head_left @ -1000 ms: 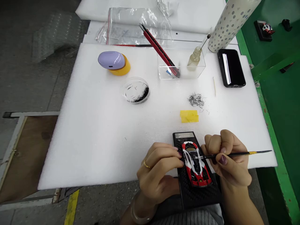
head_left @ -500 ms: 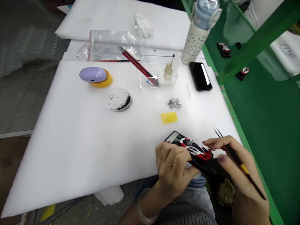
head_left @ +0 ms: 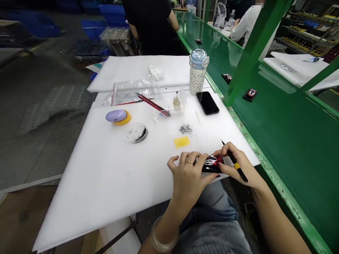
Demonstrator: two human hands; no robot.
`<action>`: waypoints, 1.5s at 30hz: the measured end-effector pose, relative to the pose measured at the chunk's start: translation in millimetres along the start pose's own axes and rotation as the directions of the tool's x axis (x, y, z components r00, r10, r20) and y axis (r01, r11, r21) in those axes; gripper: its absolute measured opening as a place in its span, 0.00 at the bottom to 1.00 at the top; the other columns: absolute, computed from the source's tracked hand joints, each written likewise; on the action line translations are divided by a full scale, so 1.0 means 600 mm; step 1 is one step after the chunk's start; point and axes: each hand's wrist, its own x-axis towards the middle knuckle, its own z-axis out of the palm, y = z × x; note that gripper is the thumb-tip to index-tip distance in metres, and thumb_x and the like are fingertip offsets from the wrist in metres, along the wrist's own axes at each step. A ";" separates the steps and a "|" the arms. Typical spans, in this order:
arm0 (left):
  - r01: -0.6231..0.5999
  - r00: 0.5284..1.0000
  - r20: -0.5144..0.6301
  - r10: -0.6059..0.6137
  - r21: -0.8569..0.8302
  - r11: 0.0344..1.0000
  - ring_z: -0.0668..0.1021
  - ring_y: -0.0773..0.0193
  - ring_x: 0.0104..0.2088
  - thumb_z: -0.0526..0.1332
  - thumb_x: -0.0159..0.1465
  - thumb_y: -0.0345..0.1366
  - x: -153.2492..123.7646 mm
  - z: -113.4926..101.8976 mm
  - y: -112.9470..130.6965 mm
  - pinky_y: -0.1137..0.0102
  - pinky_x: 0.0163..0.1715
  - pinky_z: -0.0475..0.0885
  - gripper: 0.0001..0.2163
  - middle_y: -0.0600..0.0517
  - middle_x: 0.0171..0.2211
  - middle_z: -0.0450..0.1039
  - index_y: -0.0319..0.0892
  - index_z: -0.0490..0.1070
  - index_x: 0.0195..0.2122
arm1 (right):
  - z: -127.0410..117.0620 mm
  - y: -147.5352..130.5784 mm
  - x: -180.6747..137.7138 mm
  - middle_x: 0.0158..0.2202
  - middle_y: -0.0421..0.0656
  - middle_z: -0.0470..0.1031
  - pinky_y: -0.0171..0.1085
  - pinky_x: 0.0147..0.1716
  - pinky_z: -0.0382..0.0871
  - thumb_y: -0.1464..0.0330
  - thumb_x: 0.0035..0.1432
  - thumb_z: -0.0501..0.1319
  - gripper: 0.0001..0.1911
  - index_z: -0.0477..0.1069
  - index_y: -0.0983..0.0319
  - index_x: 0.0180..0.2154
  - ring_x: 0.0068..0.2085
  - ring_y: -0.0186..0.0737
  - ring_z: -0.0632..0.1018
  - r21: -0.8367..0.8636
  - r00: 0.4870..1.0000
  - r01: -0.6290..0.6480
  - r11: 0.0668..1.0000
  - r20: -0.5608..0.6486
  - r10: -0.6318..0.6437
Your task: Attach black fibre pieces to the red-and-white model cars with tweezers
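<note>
A small red, white and black model car (head_left: 212, 161) on a black base is held at the table's near edge. My left hand (head_left: 187, 176) is closed on the base's left end, its fingers over the top and thumb below. Around the other end, the fingers and thumb of my right hand (head_left: 239, 160) are closed on the car and base. That hand also carries black tweezers (head_left: 240, 172) with a yellow band, tips pointing up and away. Beyond the hands lie a piece of yellow tape (head_left: 182, 142) and a pile of thin black strands (head_left: 185, 129).
On the white foam-covered table (head_left: 106, 183) are a round clear dish (head_left: 136, 133), purple case (head_left: 116, 115), glass bottle (head_left: 176, 102), phone (head_left: 208, 103) and tumbler (head_left: 197, 76). To the right runs a green conveyor (head_left: 286, 130) carrying several model cars. Two other people sit farther off.
My view has tilted up, bringing other people into sight. My right fingers have come in and closed on the car's right end, with the tweezers still in that hand. My left hand keeps its hold.
</note>
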 end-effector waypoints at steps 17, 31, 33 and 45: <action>-0.075 0.997 -0.021 0.076 0.047 0.996 0.75 0.54 0.41 0.78 0.51 0.54 0.011 0.011 -0.006 0.55 0.49 0.54 0.23 0.54 0.36 0.79 0.49 0.78 0.43 | -0.006 0.028 0.017 0.43 0.45 0.82 0.43 0.44 0.71 0.67 0.57 0.66 0.15 0.59 0.56 0.37 0.42 0.42 0.77 0.102 0.998 0.064 0.993 0.021 -0.067; -0.068 0.990 -0.121 0.069 0.019 0.998 0.77 0.54 0.43 0.61 0.61 0.66 0.004 -0.002 -0.013 0.54 0.56 0.52 0.28 0.51 0.41 0.80 0.46 0.77 0.45 | -0.024 0.002 0.025 0.42 0.45 0.79 0.43 0.43 0.73 0.61 0.61 0.67 0.16 0.59 0.56 0.37 0.42 0.43 0.77 -0.022 0.990 0.049 0.999 0.136 -0.045; -0.074 0.981 -0.178 0.076 0.020 0.997 0.77 0.53 0.44 0.57 0.64 0.66 -0.008 -0.020 -0.031 0.54 0.58 0.53 0.28 0.48 0.42 0.80 0.45 0.76 0.47 | -0.048 0.017 0.002 0.45 0.46 0.80 0.45 0.45 0.74 0.59 0.62 0.66 0.16 0.59 0.55 0.38 0.44 0.45 0.79 -0.067 0.998 0.062 0.996 -0.003 -0.063; -0.111 0.932 -0.358 0.055 -0.137 0.984 0.78 0.65 0.32 0.66 0.68 0.28 -0.031 -0.071 -0.101 0.67 0.47 0.76 0.01 0.52 0.30 0.77 0.38 0.76 0.38 | -0.310 0.100 -0.100 0.34 0.50 0.77 0.46 0.30 0.60 0.50 0.49 0.72 0.25 0.57 0.51 0.29 0.30 0.49 0.73 -0.443 0.524 -0.612 0.655 -0.848 -0.083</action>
